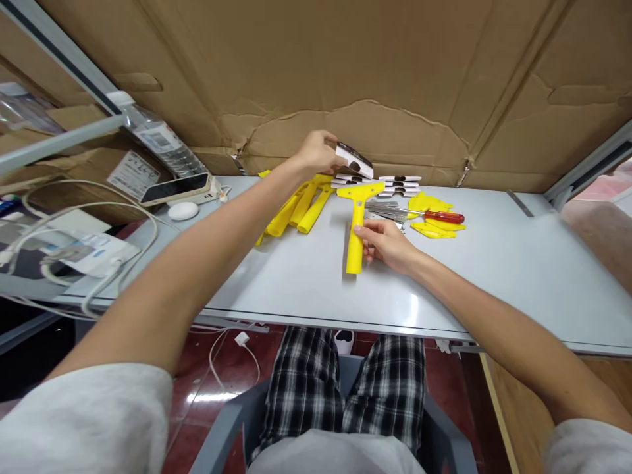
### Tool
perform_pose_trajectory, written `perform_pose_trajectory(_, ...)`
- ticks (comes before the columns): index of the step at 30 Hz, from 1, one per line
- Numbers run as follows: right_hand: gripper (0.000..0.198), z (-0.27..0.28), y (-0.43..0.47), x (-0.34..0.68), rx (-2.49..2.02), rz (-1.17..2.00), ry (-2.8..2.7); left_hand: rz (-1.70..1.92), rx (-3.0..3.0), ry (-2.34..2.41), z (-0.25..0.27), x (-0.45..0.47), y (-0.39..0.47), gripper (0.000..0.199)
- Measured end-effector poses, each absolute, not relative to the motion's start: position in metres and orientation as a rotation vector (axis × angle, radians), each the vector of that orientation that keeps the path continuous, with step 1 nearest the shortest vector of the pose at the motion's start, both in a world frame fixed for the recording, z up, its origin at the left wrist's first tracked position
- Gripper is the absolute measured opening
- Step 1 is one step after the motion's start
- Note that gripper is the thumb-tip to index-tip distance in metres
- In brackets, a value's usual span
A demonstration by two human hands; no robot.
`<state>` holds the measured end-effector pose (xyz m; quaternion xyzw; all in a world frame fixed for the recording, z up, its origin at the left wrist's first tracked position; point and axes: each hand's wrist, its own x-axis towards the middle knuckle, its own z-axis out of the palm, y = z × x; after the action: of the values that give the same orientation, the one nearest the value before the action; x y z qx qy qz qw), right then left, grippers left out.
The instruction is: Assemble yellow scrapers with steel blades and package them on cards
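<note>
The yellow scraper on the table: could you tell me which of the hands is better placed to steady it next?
Right, probably. The right hand already grips the yellow scraper by its handle, while the left hand is farther back, holding a small blade packet.

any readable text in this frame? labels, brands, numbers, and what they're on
None legible.
Water bottle label: print too blurred.
White sticker on cardboard box: too small.
Small packet in left hand: dark marks, no readable words.
Yellow scraper under right hand: no marking visible.
</note>
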<state>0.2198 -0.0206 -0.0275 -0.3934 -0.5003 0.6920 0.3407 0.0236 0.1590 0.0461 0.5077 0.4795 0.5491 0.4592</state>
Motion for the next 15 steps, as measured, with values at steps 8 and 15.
perform_pose_trajectory(8, 0.077, -0.013, -0.002, 0.238, -1.019, 1.592, -1.151, 1.392, 1.367, 1.006, 0.034, -0.007, 0.014, 0.044)
perform_pose_trajectory(15, 0.071, -0.007, 0.013, 0.256, -1.079, 1.443, -1.067, 1.16, 1.428, 0.88, -0.008, 0.008, -0.012, 0.049)
